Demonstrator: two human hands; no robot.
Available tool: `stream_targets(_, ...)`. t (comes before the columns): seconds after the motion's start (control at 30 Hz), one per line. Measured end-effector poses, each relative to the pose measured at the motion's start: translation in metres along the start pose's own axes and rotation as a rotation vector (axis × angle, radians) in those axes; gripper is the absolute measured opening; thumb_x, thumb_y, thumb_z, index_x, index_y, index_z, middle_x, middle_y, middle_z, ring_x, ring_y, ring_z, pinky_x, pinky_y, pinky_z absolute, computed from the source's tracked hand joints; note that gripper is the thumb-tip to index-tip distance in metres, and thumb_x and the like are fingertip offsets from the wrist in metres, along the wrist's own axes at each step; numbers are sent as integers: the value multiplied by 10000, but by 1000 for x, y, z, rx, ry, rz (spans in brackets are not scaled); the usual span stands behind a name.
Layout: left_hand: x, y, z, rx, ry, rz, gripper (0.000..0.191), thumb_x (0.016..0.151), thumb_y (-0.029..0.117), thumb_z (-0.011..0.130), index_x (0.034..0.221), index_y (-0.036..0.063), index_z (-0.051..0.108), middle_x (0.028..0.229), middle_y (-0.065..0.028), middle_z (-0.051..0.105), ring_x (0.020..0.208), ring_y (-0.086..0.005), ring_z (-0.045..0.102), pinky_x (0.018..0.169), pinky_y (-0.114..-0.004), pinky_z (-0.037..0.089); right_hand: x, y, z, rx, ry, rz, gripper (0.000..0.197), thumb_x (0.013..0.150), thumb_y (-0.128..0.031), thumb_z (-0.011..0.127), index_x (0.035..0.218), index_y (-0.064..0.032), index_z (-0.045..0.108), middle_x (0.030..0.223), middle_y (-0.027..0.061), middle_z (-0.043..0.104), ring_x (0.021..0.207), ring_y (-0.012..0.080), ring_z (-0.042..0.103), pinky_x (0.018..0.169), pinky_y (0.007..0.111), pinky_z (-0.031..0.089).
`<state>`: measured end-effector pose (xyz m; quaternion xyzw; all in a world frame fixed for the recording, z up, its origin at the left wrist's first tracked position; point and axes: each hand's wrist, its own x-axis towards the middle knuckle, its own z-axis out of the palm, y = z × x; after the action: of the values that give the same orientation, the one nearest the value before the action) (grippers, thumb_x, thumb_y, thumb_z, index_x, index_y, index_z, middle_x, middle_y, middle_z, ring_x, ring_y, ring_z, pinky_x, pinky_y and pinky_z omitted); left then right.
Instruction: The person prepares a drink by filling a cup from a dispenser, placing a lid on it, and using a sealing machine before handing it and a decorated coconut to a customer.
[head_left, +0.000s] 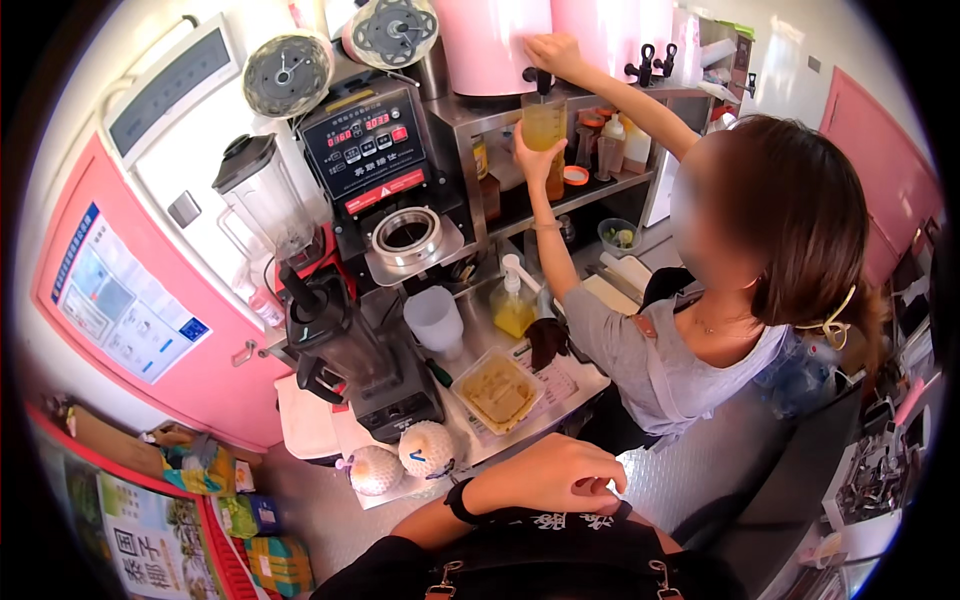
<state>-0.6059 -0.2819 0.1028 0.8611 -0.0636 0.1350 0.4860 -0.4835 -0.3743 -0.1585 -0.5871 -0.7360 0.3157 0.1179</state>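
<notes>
My left hand (544, 472), with a black band on the wrist, is in front of my black apron (547, 551). Its fingers are curled, and what lies within them cannot be seen. Part of my right forearm shows beside it; my right hand is hidden. Beyond my left hand, a clear plastic tub of yellowish pieces (499, 390) sits on the metal counter. Two whitish netted round items (427, 448) stand at the counter's near edge. A co-worker (675, 360) holds a measuring jug of yellow liquid (544, 124) under a pink dispenser's tap (538, 77).
On the left stand a dark blender (341, 337), a clear blender jug (262, 195) and a cup sealing machine (367, 150). A frosted cup (435, 319) and a pump bottle (514, 300) are on the counter. The co-worker stands close on the right. Bags (277, 562) lie at lower left.
</notes>
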Motion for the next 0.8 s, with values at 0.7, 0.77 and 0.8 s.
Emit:
stream_targets(0.7,-14,141,-55,1075,772,309,333,607,-99,581,831,145,556,893,-85,620,609,-200,512,498,-309,418,7,-3,0,114,54,-24,311,817,-128,554,1119,-62,588,914,212,653,890,402,623,753,506,493)
stream_targets(0.77,-26,142,-71,1169,677,569,315,629,-57,603,861,134,506,893,-93,614,632,-223,501,504,-329,417,23,-11,-8,87,16,-100,343,832,-145,552,1165,-67,577,960,213,657,912,396,623,784,496,491)
stream_targets(0.8,-31,140,-70,1190,628,698,309,636,-32,619,868,125,489,894,-97,612,642,-236,495,507,-340,414,29,-15,-12,99,69,-124,335,844,-158,544,1167,-74,572,983,203,657,926,384,623,803,489,484)
